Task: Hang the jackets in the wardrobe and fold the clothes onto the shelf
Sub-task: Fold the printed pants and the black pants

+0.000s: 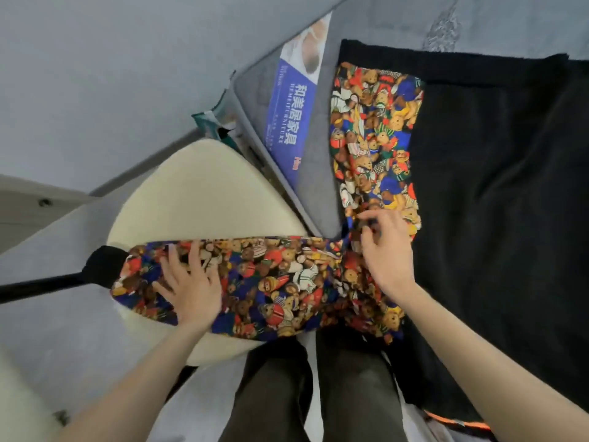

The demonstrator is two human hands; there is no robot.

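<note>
Head view: bear-print garment [376,129] lies mid-frame across cream stool [191,193] and black blanket [494,186], left hand [188,288] flat on it, right hand [382,253] bent-fingered at its crease, grip unclear; folding judged barely begun, shelving outstanding.

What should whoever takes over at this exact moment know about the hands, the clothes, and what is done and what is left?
Left hand: open, pressing flat on the bear-print garment where it lies across the cream stool.
Right hand: fingers curled into the same garment at its bend, apparently pinching the cloth.
The garment's other half lies on black fabric spread over the mattress.
Done: the garment is laid out but not yet folded.
Left: fold it and put it on the shelf. No wardrobe, shelf or hanger is in view.
</note>
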